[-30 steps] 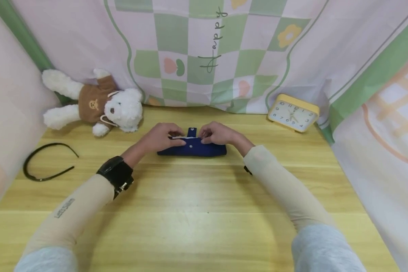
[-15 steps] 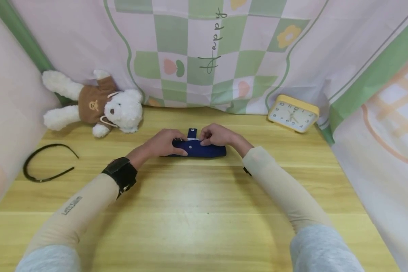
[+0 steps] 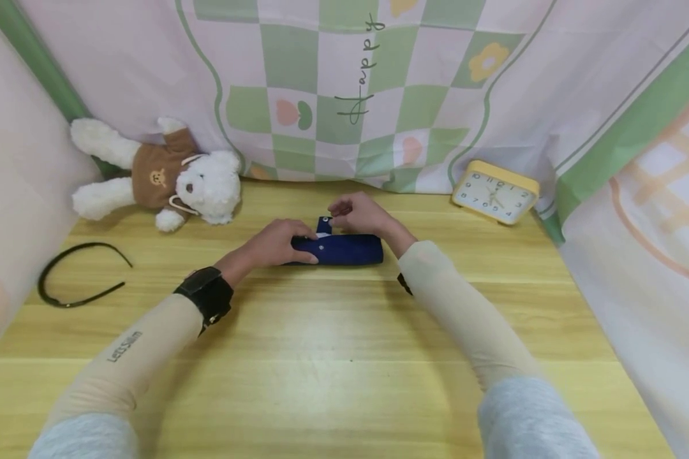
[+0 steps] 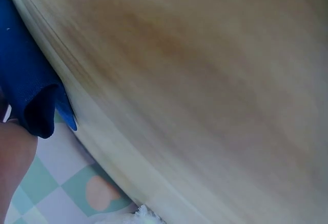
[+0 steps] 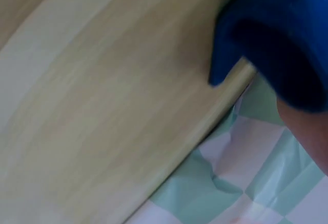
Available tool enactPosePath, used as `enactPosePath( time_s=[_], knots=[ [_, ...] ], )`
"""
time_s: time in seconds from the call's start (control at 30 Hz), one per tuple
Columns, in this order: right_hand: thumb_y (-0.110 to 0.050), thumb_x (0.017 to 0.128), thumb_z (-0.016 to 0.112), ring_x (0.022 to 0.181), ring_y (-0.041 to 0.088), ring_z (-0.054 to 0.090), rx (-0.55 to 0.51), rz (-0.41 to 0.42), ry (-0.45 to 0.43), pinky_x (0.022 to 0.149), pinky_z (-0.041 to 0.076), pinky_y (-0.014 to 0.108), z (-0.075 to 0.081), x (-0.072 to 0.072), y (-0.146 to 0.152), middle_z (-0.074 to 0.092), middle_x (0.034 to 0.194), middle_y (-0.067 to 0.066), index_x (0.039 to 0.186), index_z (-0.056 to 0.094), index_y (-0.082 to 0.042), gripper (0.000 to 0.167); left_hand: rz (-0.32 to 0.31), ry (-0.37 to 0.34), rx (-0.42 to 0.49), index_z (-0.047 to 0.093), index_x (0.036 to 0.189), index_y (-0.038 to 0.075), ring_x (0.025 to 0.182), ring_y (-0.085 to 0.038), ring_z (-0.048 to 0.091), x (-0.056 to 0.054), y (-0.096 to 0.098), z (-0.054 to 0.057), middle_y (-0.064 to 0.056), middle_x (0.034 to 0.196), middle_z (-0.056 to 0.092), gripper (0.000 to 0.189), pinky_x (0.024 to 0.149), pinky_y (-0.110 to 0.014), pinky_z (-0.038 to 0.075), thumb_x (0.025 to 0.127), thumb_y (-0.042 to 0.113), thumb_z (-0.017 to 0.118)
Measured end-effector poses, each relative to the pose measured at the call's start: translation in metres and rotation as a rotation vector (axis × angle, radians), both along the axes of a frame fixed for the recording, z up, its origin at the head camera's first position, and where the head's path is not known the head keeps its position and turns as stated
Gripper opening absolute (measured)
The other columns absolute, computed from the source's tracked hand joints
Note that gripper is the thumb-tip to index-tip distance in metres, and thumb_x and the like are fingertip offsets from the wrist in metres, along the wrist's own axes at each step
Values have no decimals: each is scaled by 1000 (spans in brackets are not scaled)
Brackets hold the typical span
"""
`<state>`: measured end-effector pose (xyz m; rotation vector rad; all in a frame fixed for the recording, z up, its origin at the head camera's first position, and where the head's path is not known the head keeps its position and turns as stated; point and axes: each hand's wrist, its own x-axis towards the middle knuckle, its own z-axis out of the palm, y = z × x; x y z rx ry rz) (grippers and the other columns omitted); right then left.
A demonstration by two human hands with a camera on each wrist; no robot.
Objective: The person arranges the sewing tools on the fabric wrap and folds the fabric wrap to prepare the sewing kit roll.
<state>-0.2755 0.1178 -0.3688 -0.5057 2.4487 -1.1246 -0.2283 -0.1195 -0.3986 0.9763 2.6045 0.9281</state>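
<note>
A dark blue soft pouch [image 3: 353, 250] with a snap button lies across the table, toward its back. My left hand [image 3: 272, 242] grips its left part, thumb along the front and fingers over the top. Behind the pouch's middle a short blue strap [image 3: 324, 225] with a metal snap stands up, and a bit of white shows at its base. The right hand [image 3: 360, 213] is at this strap with bent fingers, its fingertips right at the strap's edge; I cannot tell whether they pinch it. Both wrist views show rolled, hollow ends of the pouch [image 4: 25, 75], [image 5: 302, 24].
A white plush bear [image 3: 157, 172] in a brown top lies at the back left, with a black headband [image 3: 48, 290] in front of it. At the back right stands a yellow clock [image 3: 496, 191]. A checkered curtain [image 3: 289, 57] hangs along the table's back edge.
My left hand has moved a little right and now covers the pouch's left end. The right hand has left the pouch's top edge and risen back to the strap.
</note>
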Motion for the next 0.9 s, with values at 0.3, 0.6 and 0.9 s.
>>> enactPosePath(
  time_s=[0.3,0.6,0.9],
  knots=[
    [-7,97,69,120,33,59,-84,-147,-150,95,54,39,-6,-5,-11,57,135,19,138,57,4,44,-9,-8,7,70,127,4,122,-30,59,-3,0,-3,-13,129,66,51,104,-45,46,88,34,82],
    [4,96,66,112,35,65,-167,-209,-195,91,56,36,-8,-4,-14,60,129,24,134,58,10,40,-7,3,4,71,126,4,122,-30,60,-2,0,-2,-13,128,67,49,104,-45,47,88,34,82],
    [-2,95,69,83,25,68,-127,-152,-54,75,58,33,-5,5,-16,70,103,18,119,71,5,25,7,41,-15,74,121,7,106,-23,66,-2,-1,-4,-8,116,73,44,91,-41,52,89,36,81]
  ],
)
